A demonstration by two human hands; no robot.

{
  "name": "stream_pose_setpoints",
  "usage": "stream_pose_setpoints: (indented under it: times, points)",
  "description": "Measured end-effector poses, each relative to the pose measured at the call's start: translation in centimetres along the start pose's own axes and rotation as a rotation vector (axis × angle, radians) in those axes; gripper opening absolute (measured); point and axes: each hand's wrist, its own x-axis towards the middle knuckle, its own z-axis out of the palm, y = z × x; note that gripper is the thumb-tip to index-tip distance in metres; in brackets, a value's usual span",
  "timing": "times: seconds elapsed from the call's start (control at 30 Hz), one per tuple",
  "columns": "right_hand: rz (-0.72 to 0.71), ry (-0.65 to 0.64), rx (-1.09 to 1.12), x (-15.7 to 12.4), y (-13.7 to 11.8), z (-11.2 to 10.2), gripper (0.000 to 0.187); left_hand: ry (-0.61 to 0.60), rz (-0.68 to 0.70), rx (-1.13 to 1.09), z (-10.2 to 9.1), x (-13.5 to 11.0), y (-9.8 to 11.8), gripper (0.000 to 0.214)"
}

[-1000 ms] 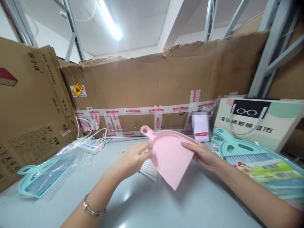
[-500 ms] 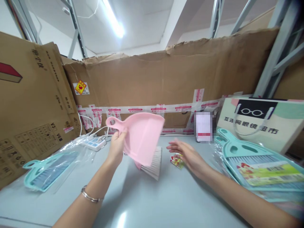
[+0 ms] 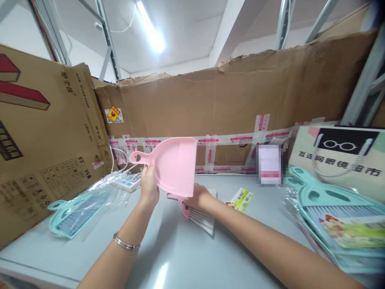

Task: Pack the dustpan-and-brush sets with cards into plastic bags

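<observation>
My left hand (image 3: 149,182) grips a pink dustpan (image 3: 176,166) at the base of its handle, with the thumb on the front face. The dustpan is held up off the table, its wide straight edge facing right. Behind its lower right corner is my right hand (image 3: 201,197); its fingers are hidden there, so I cannot tell whether they touch the pan. A small pink brush (image 3: 184,208) with white bristles lies on the table below, close under my right hand. Right of that hand lies a printed label card (image 3: 242,198) in green and yellow.
Teal dustpan-and-brush sets in clear wrap are stacked at right (image 3: 325,196); another teal set (image 3: 78,212) lies at left. A power strip (image 3: 129,181), a blurred upright rectangle (image 3: 270,164), a glasses-print bag (image 3: 303,142) and cardboard (image 3: 180,108) stand along the back.
My right hand has moved left from above the label card to behind the dustpan's lower corner. The dustpan has turned so its wide edge is nearly upright. The view has shifted slightly left.
</observation>
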Motion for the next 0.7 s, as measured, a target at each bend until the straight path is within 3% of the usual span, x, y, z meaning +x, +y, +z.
stream_pose_setpoints:
  times: [0.13, 0.23, 0.3, 0.37, 0.47, 0.57, 0.7]
  points:
    - [-0.003, -0.109, -0.127, -2.5, -0.2, -1.8, 0.015, 0.149, 0.206, -0.061, -0.9, 1.6, 0.7, 0.021]
    - [-0.017, -0.059, 0.001, -5.5, -0.8, -3.6, 0.014, 0.177, 0.255, -0.044, -1.7, 2.8, 0.8, 0.024]
    - [-0.037, 0.001, 0.111, -7.5, -1.2, -4.8, 0.01, 0.075, 0.113, -0.001, -2.1, 3.3, 0.5, 0.024]
    - [-0.079, 0.102, 0.178, -9.2, -1.6, -5.9, 0.006, -0.108, -0.118, 0.053, -2.1, 3.2, -0.2, 0.025]
    - [-0.115, 0.365, 0.155, -10.3, -1.5, -6.6, 0.007, -0.386, -0.37, 0.137, -1.7, 2.0, -1.6, 0.032]
    - [-0.105, 0.53, 0.096, -9.8, -0.5, -6.0, 0.011, -0.585, -0.491, 0.179, -0.9, 0.0, -3.2, 0.04]
    - [-0.089, 0.584, 0.089, -8.6, 0.9, -4.3, 0.008, -0.753, -0.599, 0.178, 0.2, -2.7, -4.4, 0.045]
